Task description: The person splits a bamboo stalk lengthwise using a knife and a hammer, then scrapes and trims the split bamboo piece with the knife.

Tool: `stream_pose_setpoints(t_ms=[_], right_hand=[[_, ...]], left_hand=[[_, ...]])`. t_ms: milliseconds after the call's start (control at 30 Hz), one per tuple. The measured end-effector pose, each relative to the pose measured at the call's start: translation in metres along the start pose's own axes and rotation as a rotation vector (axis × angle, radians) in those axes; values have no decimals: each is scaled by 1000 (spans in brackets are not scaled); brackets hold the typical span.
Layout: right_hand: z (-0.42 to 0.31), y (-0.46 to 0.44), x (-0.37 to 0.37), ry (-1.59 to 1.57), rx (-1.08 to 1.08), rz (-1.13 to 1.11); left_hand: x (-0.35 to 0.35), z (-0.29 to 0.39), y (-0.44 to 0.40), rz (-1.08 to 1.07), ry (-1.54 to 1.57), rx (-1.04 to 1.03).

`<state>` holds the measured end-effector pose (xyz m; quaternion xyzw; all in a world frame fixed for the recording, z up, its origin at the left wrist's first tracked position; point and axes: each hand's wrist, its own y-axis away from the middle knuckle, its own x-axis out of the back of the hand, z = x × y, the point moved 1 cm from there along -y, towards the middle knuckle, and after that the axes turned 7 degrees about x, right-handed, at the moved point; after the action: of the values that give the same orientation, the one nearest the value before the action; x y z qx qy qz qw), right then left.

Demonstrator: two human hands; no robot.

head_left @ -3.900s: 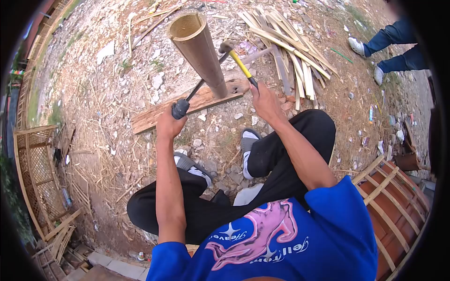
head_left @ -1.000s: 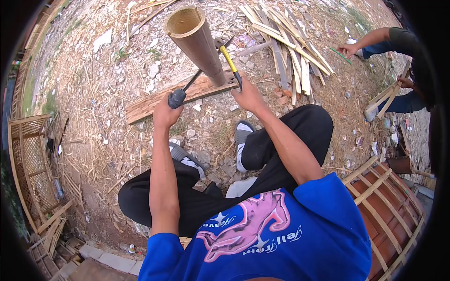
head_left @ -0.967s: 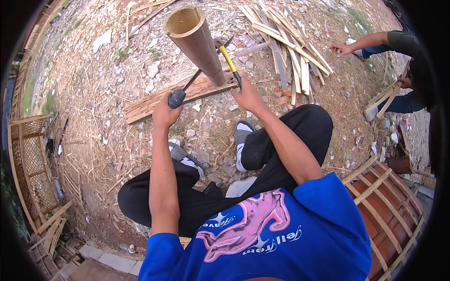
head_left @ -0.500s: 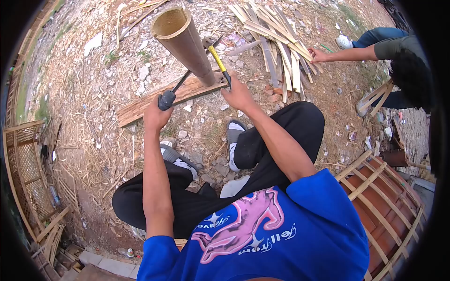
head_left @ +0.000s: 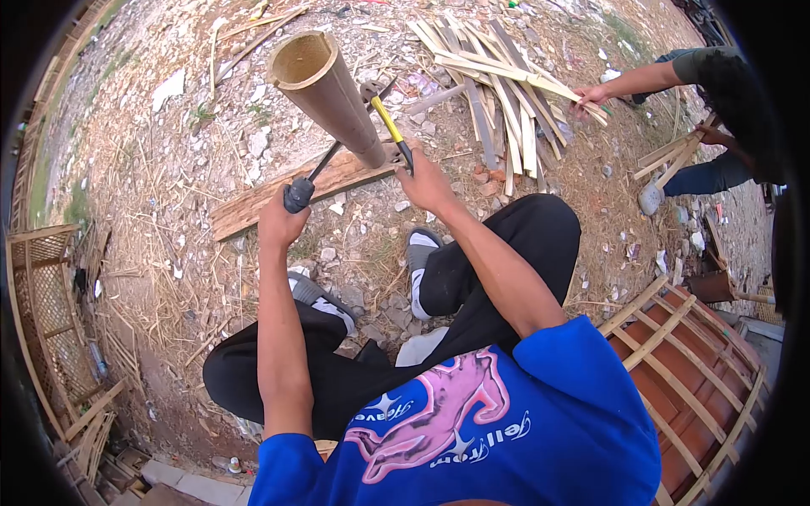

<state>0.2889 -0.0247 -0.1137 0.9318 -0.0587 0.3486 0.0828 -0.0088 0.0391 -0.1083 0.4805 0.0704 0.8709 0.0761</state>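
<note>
My left hand (head_left: pixel 283 221) is closed round the black handle of a machete (head_left: pixel 299 194). Its long dark blade slants up behind a bamboo tube (head_left: pixel 333 101), and the tip shows on the far side, near the hammer head. The tube stands on end on a rough wooden plank (head_left: pixel 274 201), its open top toward me. A hammer (head_left: pixel 387 120) with a yellow and black handle is gripped in my right hand (head_left: pixel 429 181). The hammer head is up beside the tube, close to the blade; whether they touch I cannot tell.
A pile of split bamboo strips (head_left: pixel 498 84) lies ahead to the right. Another person (head_left: pixel 717 101) crouches there with strips in both hands. Lattice frames (head_left: pixel 675 354) stand at the lower right and far left. Stones, straw and debris cover the ground.
The other person's hand has drawn strips from the pile toward the right. My hands keep nearly the same pose on the machete and hammer; the view has shifted slightly.
</note>
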Motion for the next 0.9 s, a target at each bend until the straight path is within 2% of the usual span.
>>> stream_pose_setpoints(t_ms=[33,133,333,433,500,567,667,700,800,900], right_hand=[[-10,3,6,-45,19,75],[-31,-4,29,-95,52,111],[-114,2,119,-228,316,383],[-90,5,94,-310,421,550],[-13,11,50,104,224,293],[17,14,33,146,-4,128],[19,13,48,207,-94,138],[18,17,54,150,-64,138],[-14,8,68,54,91,254],[-36,1,66,50,159,224]], left_hand=[[-1,-3,-1,20,-10,-19],[-1,-2,1,18,10,9],[0,-5,5,-12,60,36],[-1,-9,0,-24,53,44],[-1,-2,3,-28,68,76],[-2,-2,-1,18,64,78],[-5,8,1,89,84,97],[-1,6,-2,-31,94,152],[1,0,-2,-20,89,150],[3,-2,-3,-22,35,100]])
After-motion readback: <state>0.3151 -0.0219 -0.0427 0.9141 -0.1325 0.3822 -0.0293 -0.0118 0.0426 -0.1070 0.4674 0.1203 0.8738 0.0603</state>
